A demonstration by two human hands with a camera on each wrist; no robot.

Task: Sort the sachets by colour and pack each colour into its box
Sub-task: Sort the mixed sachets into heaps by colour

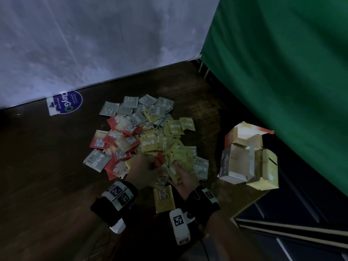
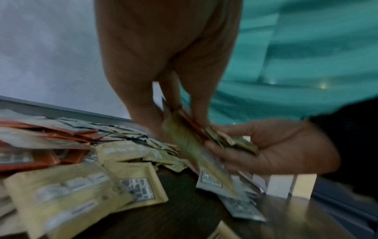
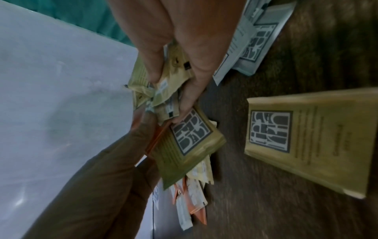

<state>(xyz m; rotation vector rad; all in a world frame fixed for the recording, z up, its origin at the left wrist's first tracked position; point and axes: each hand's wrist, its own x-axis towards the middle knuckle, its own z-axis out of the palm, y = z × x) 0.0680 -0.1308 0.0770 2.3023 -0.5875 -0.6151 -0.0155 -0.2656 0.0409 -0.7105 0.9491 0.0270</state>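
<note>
A mixed pile of grey (image 1: 130,108), red (image 1: 114,140) and yellow sachets (image 1: 160,142) lies on the dark wooden table (image 1: 47,166). My left hand (image 1: 148,165) is at the pile's near edge and pinches a yellow sachet (image 3: 184,145) with a red sachet (image 1: 160,160) behind it. My right hand (image 1: 183,178), close beside it, grips a bunch of yellow sachets (image 3: 163,77). The two hands almost touch. In the left wrist view the left hand's fingers (image 2: 196,113) pinch the sachets next to the right hand (image 2: 276,148). Three open boxes stand at the right: orange (image 1: 244,134), dark grey (image 1: 233,164), yellow (image 1: 267,170).
One yellow sachet (image 1: 163,197) lies alone on the table between my wrists. A blue round sticker (image 1: 69,102) is on the table by the white wall. A green curtain (image 1: 282,72) hangs behind the boxes. The table's right edge runs just past the boxes.
</note>
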